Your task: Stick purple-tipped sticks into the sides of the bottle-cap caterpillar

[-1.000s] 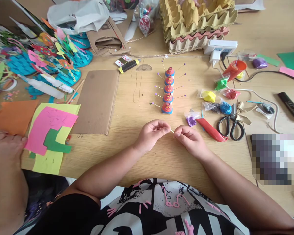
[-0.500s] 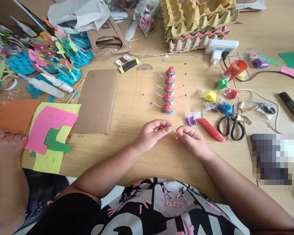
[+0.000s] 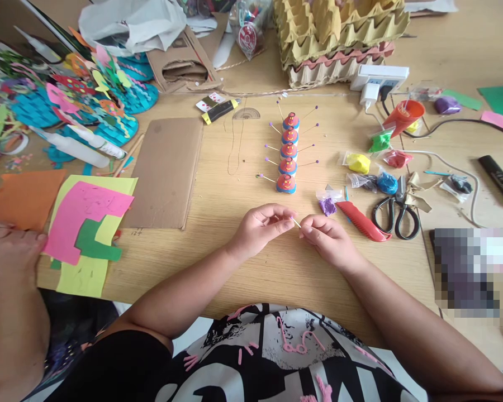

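Between my two hands is a thin pale stick [image 3: 296, 223] with a small purple ball at its left end. My left hand [image 3: 260, 230] pinches around the purple end with thumb and fingers. At the other end, the fingertips of my right hand [image 3: 326, 239] are closed on the stick. Just beyond my hands stands a column of several red-and-blue figures [image 3: 285, 183] with yellow faces. Purple-tipped sticks [image 3: 268, 178] jut from their sides; the nearest figure has one only on its left. A bag of purple clay [image 3: 327, 206] lies above my right hand.
Right of the figures lie a red cutter [image 3: 362, 220], black-handled scissors [image 3: 396, 215] and bagged clay [image 3: 357, 163]. Cardboard [image 3: 165, 173] and coloured paper [image 3: 84, 279] are on the left, near another person's hand [image 3: 12, 245]. Egg trays [image 3: 339, 39] stand behind.
Both hands keep nearly the same place and grip on the stick. The view has shifted only very slightly.
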### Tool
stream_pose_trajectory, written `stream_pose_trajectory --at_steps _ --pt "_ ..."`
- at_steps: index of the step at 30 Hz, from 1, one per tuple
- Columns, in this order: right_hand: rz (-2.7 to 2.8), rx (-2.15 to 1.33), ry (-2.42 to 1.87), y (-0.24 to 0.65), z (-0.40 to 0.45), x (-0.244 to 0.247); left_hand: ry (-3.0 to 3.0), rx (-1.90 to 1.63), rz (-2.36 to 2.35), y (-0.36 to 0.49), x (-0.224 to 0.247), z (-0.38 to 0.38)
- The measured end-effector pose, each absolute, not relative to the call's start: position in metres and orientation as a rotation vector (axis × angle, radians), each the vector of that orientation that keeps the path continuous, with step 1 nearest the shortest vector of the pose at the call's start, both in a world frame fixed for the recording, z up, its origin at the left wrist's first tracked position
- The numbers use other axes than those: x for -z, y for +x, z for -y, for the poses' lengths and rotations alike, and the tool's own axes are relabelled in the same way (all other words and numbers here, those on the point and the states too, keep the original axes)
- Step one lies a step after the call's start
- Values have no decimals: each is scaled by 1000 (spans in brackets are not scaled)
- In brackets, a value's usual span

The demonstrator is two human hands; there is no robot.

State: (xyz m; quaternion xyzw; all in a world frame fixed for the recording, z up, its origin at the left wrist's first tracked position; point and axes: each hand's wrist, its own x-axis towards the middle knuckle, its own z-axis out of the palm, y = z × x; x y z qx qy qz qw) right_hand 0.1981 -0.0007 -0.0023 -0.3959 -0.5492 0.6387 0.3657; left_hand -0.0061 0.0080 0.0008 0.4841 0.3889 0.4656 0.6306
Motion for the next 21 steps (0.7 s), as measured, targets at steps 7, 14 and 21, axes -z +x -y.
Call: stream_pose_trajectory --at_steps 7,14,21 --pt "1435 -1610 -1004 197 1 -3 1085 -1063 -918 -8 4 -9" --pt "1458 -1582 -1021 196 1 -5 1101 -1077 -917 -7 2 -7" --pt "1473 -1581 -1014 195 0 -7 1210 -1086 -1019 -8 -4 -6"
